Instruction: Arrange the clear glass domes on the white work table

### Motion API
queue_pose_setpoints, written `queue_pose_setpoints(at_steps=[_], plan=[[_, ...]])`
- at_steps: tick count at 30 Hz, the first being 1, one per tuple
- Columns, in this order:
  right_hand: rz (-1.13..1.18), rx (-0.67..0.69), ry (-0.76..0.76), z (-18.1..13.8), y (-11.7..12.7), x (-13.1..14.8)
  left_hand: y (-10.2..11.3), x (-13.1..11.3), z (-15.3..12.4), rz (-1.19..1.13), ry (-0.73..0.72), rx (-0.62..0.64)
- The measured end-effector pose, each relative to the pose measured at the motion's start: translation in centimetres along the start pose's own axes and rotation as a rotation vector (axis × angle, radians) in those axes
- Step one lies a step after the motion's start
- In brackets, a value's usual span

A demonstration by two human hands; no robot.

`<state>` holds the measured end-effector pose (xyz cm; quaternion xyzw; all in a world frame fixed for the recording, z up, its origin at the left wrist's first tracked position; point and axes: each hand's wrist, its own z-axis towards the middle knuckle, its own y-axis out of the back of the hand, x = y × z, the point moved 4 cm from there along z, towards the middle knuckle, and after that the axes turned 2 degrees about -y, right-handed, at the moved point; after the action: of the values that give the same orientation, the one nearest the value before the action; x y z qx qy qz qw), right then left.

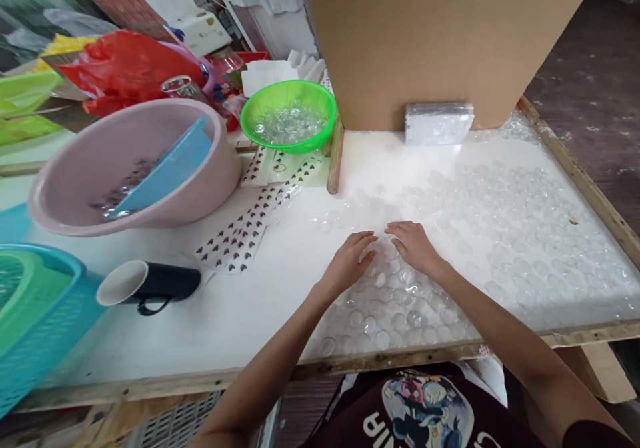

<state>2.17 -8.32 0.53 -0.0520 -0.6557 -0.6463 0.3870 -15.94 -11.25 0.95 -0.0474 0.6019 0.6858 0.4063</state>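
My left hand (350, 260) and my right hand (414, 245) hover or rest at the far side of a patch of clear round discs (383, 295) on the white table. Their fingertips point toward each other with a small gap between. Both hands have fingers loosely stretched and thumbs apart, and I see nothing held in either. Whether the fingertips touch the discs I cannot tell. More clear discs (530, 235) spread out to the right of my right hand. Left of my left hand lie sheets of small dark printed stickers (243, 235).
A dark mug (173, 283) lies on its side at the left. Behind it stands a pink basin (210, 188) with a blue tray (170, 161). A green bowl (289, 147) holds clear pieces. A clear-wrapped stack (439, 125) leans against a cardboard sheet (425, 41). Wooden strips (583, 165) edge the table.
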Motion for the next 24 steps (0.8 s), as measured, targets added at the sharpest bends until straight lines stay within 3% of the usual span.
queue_pose_setpoints(at_steps=[6, 11, 17, 24], plan=[[-0.107, 0.054, 0.017, -0.2, -0.8, 0.2, -1.7, -0.7, 1.8, 0.067, -0.055, 0.075], [-0.114, 0.021, 0.005, -1.4, -0.4, -1.0, -1.1, 0.0, 0.8, 0.049, 0.028, 0.019], [-0.159, 0.023, 0.004, 1.1, -0.6, -2.0, -0.7, 0.9, 1.4, -0.067, 0.166, -0.005], [-0.17, -0.057, -0.123, 2.0, 0.4, -3.2, 0.2, 2.7, 2.5, -0.026, 0.174, 0.01]])
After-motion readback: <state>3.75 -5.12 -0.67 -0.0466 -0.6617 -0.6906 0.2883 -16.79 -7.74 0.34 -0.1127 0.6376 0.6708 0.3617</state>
